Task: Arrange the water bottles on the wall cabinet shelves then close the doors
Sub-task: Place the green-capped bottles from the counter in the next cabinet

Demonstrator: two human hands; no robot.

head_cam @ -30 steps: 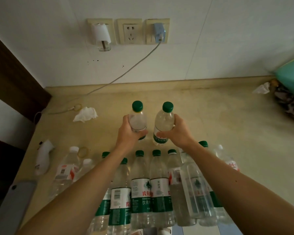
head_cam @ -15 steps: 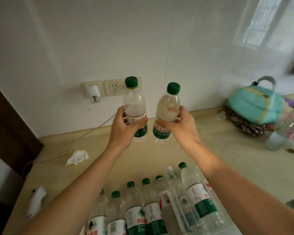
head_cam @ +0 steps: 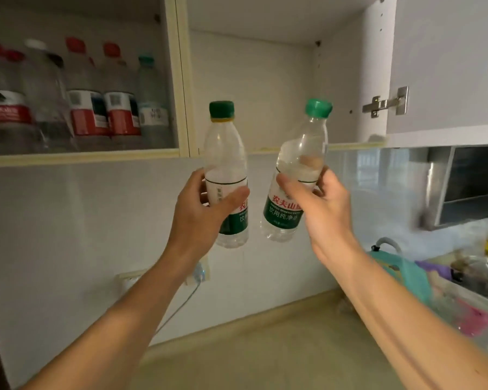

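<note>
My left hand (head_cam: 202,209) grips a clear, green-capped water bottle (head_cam: 224,153) upright by its label. In my right hand (head_cam: 319,209) is a second green-capped water bottle (head_cam: 307,153), tilted to the right. Both bottles are raised in front of the wall cabinet, just below its bottom shelf edge (head_cam: 350,146). The right compartment (head_cam: 265,88) stands bare, its door (head_cam: 445,60) swung open at the right. Several red-labelled bottles (head_cam: 88,108) stand in the left compartment.
Below lies a beige countertop (head_cam: 265,356) with a teal bag (head_cam: 397,274) and plastic-wrapped clutter at the right. A wall socket with a plugged cable (head_cam: 197,274) sits behind my left forearm. A steel range hood (head_cam: 468,187) hangs at the right.
Both hands have lifted their bottles from countertop height up to the cabinet. The view has tilted upward, so the bottles lying on the counter have dropped out of sight and the cabinet has appeared.
</note>
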